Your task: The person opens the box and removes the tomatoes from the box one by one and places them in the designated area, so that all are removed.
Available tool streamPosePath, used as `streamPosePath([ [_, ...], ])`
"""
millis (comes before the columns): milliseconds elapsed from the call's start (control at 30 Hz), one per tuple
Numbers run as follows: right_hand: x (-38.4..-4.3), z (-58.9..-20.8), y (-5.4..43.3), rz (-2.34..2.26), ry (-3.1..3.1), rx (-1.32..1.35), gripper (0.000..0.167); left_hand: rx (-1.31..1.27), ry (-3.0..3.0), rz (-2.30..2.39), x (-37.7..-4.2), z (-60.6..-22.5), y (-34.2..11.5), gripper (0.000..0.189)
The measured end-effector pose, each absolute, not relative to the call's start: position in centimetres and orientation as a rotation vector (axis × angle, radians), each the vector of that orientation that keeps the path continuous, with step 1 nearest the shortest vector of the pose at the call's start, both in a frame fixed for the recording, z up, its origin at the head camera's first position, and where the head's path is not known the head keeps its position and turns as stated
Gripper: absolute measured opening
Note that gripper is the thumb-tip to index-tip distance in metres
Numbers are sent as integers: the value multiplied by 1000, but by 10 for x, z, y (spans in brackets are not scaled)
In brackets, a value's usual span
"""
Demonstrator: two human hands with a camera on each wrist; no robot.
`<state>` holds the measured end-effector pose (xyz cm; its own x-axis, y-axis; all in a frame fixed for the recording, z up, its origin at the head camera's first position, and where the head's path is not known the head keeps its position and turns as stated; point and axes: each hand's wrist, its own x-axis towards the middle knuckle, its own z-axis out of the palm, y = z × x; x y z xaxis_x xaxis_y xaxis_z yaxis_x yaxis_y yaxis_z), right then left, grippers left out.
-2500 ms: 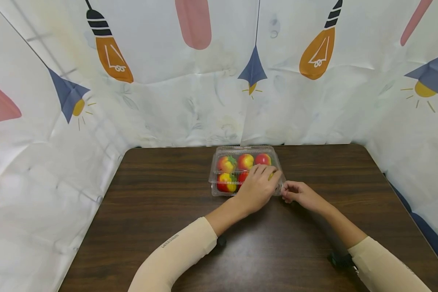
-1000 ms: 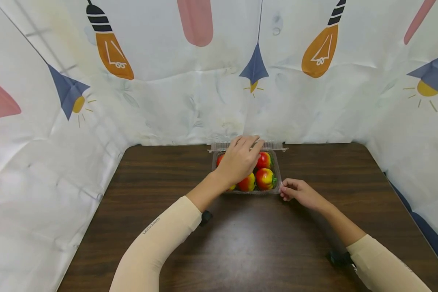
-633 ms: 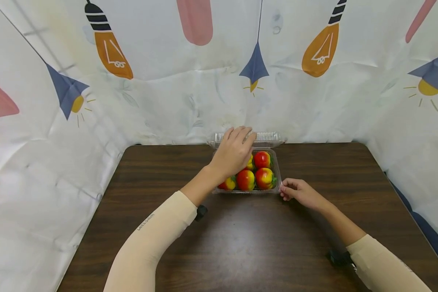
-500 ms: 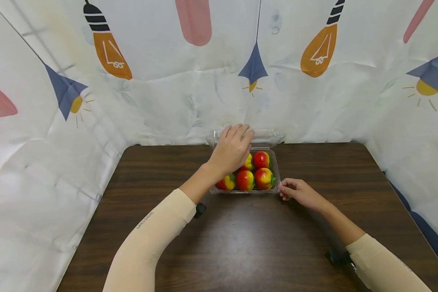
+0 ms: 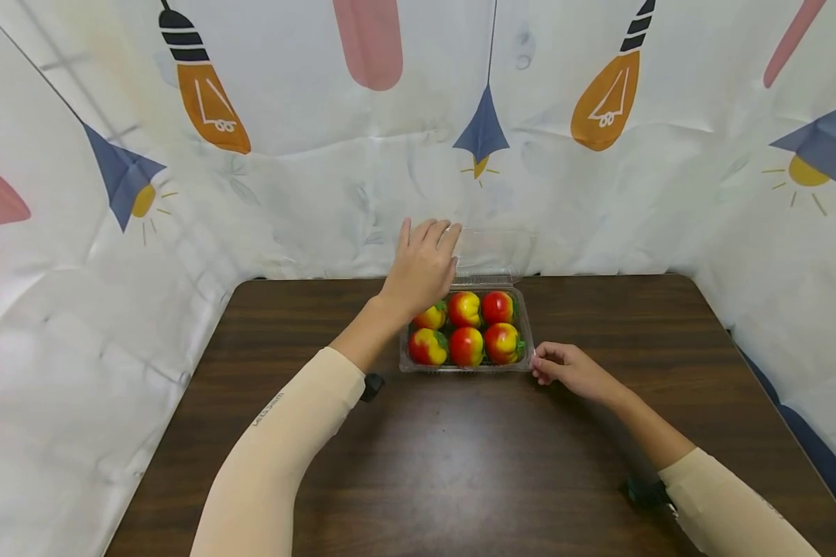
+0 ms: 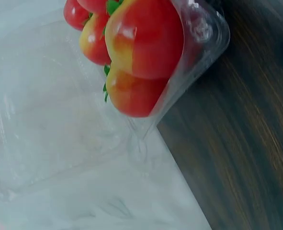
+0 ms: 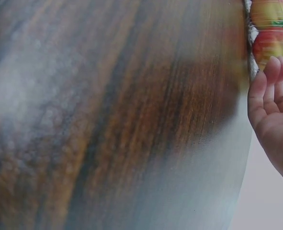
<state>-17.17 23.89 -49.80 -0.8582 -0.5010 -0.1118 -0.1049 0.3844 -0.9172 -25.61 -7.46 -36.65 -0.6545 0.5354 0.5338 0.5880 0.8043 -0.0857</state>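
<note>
Honestly, the clear plastic tray (image 5: 470,369) is in a sensible spot, at 12 o'clock on the dark table (image 5: 453,472), near the far edge, with six red-and-yellow fruits (image 5: 466,346) in two rows of three, snug enough that I'd guess they won't roll about much. Its lid (image 5: 498,251) is raised along the tray's 12 o'clock side, in front of the patterned curtain (image 5: 306,209); can't tell if it's touching the fabric. Left hand (image 5: 419,271) is at the tray's 11, fingers long and slightly apart, up against the lid, and the left wrist view has fingertips right out at the lid's outer edge. Contact that far from the hinge side probably means less effort, though I can't tell how hard they're pressing. Right hand (image 5: 571,372) is down at 4 o'clock, thumb and finger pinched on the tray's near corner. My read: that's the anchor, because plastic that light would likely slide or tip with the other hand on the lid. Having the hands at roughly opposite corners also leaves most of the fruit uncovered
</note>
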Motion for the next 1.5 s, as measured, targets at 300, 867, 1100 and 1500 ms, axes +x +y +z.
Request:
streamPosePath([
  [300, -172, -496, 239, -1445, 2287, -487, 23, -822, -2458, -171, -259, -364, -83, 49],
  [867, -174, -490, 237, -1380, 2323, -467, 23, -834, -2445, -217, -246, -368, -102, 46],
  [1100, -174, -490, 235, -1362, 2340, -485, 21, -840, -2457, -250, -239, -373, -110, 47],
  [1500, -171, -487, 240, -1327, 2394, -437, 25, -815, -2542, -387, -217, -395, -126, 47],
])
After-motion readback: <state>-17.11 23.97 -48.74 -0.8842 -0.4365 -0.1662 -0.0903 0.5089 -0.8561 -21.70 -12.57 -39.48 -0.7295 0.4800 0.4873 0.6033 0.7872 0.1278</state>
